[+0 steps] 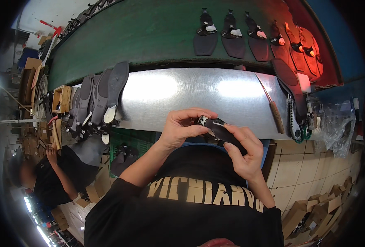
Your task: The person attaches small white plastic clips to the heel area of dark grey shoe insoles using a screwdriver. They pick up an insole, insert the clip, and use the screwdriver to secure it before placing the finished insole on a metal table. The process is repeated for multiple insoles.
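Observation:
Above the near edge of a shiny metal table (199,99), both my hands hold a black sandal (221,132). My left hand (176,128) pinches its left end between thumb and fingers, beside a small white patch. My right hand (246,154) is closed round the other end, fingers on top and thumb below. The palms hide part of the sandal. Farther right on the table lies a pointed awl (276,117) with a wooden handle. Several dark soles (96,94), some with white pieces, lean together at the table's left end.
Beyond the table runs a green conveyor belt (145,37) carrying sandals (233,41), some in red light. Another dark sole (289,84) and a clear plastic bag (339,127) are at the right. A green crate (137,138) stands below left; a co-worker (63,177) is beyond it.

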Demonstrator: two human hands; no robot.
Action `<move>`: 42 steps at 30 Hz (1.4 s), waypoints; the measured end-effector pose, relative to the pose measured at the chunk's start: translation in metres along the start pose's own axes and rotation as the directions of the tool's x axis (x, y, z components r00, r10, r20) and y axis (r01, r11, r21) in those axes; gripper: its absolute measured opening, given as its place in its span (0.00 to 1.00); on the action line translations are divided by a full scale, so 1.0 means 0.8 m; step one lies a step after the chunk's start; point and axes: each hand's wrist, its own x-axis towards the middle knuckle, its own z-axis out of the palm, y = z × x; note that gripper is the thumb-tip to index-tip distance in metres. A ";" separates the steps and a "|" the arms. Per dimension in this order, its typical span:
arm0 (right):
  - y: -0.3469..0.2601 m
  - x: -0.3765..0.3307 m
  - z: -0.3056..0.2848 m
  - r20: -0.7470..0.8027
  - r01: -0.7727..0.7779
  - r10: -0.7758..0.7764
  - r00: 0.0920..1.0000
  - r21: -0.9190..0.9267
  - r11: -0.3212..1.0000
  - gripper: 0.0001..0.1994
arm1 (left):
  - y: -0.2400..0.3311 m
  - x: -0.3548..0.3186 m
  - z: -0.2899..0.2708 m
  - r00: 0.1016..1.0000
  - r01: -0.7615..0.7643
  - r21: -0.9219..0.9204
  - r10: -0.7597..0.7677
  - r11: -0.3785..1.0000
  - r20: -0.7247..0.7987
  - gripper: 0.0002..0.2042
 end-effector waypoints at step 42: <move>0.018 0.003 0.007 0.053 -0.122 0.122 0.991 0.004 0.993 0.16 | 0.007 -0.007 0.015 0.965 0.262 0.122 -0.260 0.957 -0.027 0.21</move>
